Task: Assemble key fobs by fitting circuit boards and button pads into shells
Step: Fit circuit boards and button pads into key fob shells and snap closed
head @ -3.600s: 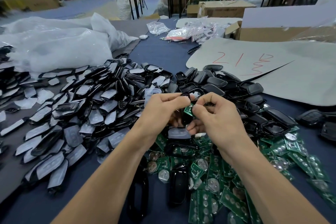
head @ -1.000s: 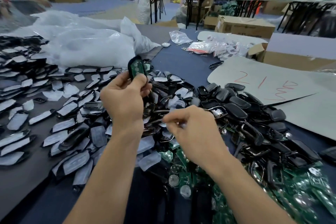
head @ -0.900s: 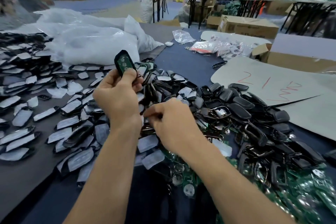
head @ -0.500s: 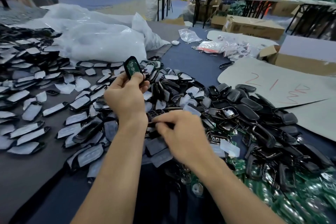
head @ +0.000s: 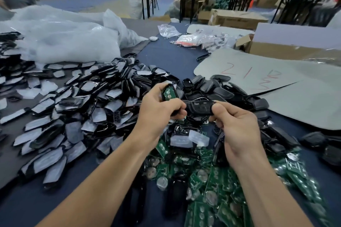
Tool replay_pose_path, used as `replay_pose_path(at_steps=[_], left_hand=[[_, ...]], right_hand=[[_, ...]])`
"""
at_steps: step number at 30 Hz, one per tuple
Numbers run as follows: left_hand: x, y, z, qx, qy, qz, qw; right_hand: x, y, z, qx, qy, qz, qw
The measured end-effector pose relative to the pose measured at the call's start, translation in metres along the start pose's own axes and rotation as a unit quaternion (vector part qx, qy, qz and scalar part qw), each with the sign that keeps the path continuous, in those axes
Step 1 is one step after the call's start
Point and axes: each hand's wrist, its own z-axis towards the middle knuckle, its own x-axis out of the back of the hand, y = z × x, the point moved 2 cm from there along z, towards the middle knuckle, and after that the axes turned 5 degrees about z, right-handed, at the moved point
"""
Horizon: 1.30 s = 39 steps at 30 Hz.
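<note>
– Key fob shell (head: 169, 85), the one in hand: where does it sit against everything else?

– Start wide. The worktop (head: 166, 57) carries a broad spread of film-covered shells (head: 73, 101) on the left and a heap of bare black shells (head: 221, 88) far right of centre. Loose green boards (head: 212, 199) lie near right, with clear button pads (head: 198, 138) just beyond them. The shell is held above the middle of all that, off the surface.

– Who holds it?

– The left hand (head: 158, 110), fingers curled round its lower part. A circuit board (head: 168, 94) sits in it, facing the camera. The right hand (head: 238, 127) has a second black piece (head: 200, 108) by its right end, thumb and forefinger clamped on it.

– How do the two lie?

– The shell's long axis runs near to far, top end tipped away and slightly left. The second piece lies crosswise, long axis left to right. Its left end is just by the left fingers; whether it touches them I cannot tell.

– So which step is this?

– The board looks seated, so I'd judge closing the fob is in hand. Next calls for turning the crosswise piece to match the shell's axis, lining up the edges, then pressing evenly.
</note>
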Motion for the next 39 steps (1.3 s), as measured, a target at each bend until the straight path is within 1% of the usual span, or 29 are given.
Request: replay_pose_path(at_steps=[3,6,10,12,14,16,20,23,26,28,29,31,33,35,37,39], left_hand=[[-0.004,0.000,-0.004,0.023,-0.040,0.068,0.997],[0.001,-0.002,-0.005,0.042,-0.044,0.115,0.992],[0.002,0.003,-0.007,0.009,-0.043,0.083,0.996],[0.003,0.005,-0.007,-0.006,-0.059,0.071,0.996],[0.002,0.004,-0.007,-0.014,-0.082,0.080,0.993],[0.001,0.004,-0.008,-0.028,-0.086,0.100,0.991],[-0.002,0.001,-0.006,-0.046,-0.065,0.156,0.985],[-0.002,-0.002,-0.006,-0.051,-0.044,0.157,0.985],[-0.001,-0.003,-0.004,-0.079,0.034,0.178,0.980],[-0.001,-0.002,-0.005,-0.123,0.079,0.228,0.963],[-0.001,0.000,-0.007,-0.150,0.083,0.250,0.953],[-0.004,0.001,-0.012,-0.186,0.059,0.275,0.941],[-0.008,-0.001,-0.015,-0.196,0.030,0.280,0.939],[-0.011,-0.004,-0.016,-0.204,0.018,0.288,0.935],[-0.011,-0.005,-0.015,-0.201,0.003,0.295,0.934],[-0.012,-0.005,-0.014,-0.180,-0.031,0.289,0.940]], right_hand=[[-0.002,0.003,0.002,0.002,-0.018,0.024,1.000],[-0.004,0.006,0.004,-0.004,-0.026,0.042,0.999],[-0.003,0.009,0.008,-0.009,-0.025,0.040,0.999],[-0.003,0.010,0.009,-0.007,-0.027,0.040,0.999],[-0.003,0.011,0.011,-0.004,-0.028,0.037,0.999],[-0.003,0.012,0.011,-0.003,-0.032,0.029,0.999],[-0.002,0.012,0.010,-0.008,-0.059,0.010,0.998],[-0.004,0.012,0.007,-0.021,-0.064,0.020,0.998],[-0.007,0.015,0.001,-0.073,-0.068,0.077,0.992],[-0.012,0.019,-0.005,-0.114,-0.098,0.100,0.984],[-0.014,0.021,-0.008,-0.127,-0.114,0.110,0.979],[-0.018,0.022,-0.011,-0.137,-0.132,0.129,0.973],[-0.018,0.022,-0.011,-0.143,-0.127,0.145,0.971],[-0.018,0.023,-0.009,-0.147,-0.114,0.160,0.969],[-0.018,0.023,-0.008,-0.154,-0.102,0.170,0.968],[-0.018,0.023,-0.006,-0.161,-0.093,0.182,0.965]])
